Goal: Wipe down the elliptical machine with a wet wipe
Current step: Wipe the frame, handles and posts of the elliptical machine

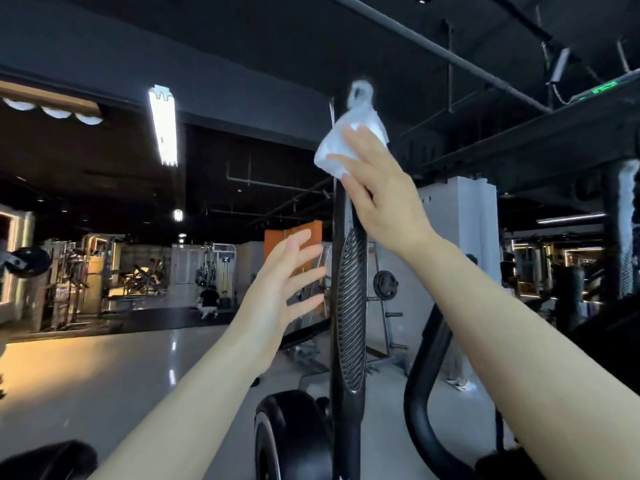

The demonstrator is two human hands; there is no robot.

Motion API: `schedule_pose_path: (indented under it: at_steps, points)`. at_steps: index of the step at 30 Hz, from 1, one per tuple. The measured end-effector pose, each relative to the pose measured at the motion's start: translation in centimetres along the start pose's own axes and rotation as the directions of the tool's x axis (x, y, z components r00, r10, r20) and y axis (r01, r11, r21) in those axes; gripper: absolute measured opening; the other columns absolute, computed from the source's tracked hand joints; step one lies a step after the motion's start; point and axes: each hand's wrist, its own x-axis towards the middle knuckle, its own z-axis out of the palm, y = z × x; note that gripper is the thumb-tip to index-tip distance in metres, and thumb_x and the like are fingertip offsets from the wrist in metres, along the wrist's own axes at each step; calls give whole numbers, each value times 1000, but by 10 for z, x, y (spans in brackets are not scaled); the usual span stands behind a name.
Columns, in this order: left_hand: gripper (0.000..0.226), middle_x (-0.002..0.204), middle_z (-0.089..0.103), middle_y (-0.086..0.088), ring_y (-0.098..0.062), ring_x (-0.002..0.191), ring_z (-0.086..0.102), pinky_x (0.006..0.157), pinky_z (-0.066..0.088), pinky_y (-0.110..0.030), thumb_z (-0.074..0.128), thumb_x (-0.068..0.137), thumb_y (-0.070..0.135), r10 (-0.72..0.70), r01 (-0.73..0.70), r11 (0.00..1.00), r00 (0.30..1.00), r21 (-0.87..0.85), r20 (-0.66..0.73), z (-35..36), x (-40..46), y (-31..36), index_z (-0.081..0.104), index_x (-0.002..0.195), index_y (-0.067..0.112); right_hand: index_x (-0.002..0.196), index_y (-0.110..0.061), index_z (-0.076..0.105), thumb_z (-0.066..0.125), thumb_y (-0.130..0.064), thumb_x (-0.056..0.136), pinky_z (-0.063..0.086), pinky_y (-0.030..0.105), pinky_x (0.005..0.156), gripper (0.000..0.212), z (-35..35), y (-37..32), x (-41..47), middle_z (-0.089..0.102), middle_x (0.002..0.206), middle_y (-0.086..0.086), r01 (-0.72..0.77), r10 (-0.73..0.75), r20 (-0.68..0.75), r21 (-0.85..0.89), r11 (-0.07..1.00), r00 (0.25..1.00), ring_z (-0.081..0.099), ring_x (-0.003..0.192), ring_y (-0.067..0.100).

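Right hand fingers pinch the wipe atop the handlebar; left hand fingers spread, just beside it

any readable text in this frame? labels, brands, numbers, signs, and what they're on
None can be read.
Green lit sign near the ceiling, upper right: glowing marks, too blurred to read.
Elliptical machine: no label or brand visible on its grilled upright.
Wet wipe in the right hand: no print visible.
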Motion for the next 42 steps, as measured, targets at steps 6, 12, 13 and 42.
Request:
schedule_pose_path:
  at_steps: [6,12,13,42]
  points:
    - [52,126,63,15,-4,111,63,102,47,-40,43,80,59,-44,44,999,999,-24,-28,-4,-19,-13,55,125,38,129,-10,61,38,-17,101,12,19,118,37,25,-28,-116,31,153,-4,-120,103,75,284,951,992,13,147,6]
    - [49,130,58,18,-4,119,56,105,44,-43,37,80,63,-118,118,992,993,48,3,0,-42,-33,54,122,44,136,-16,53,38,-16,101,13,21,118,38,45,-61,-238,21,159,-13,-175,131,171,278,944,977,16,148,14]
    - [50,131,57,19,-3,120,55,106,44,-42,36,80,64,-127,126,990,992,69,20,2,-47,-37,52,123,45,137,-18,51,36,-17,102,13,20,118,39,48,-66,-252,19,159,-16,-182,138,173,277,944,975,16,148,14]
    - [45,150,31,25,6,137,30,119,25,-41,29,104,46,110,-94,934,993,345,-30,45,-25,-17,31,148,37,113,-19,67,38,-14,104,52,26,94,31,20,-79,-203,69,113,-11,-536,811,168,820,201,561,62,110,4]
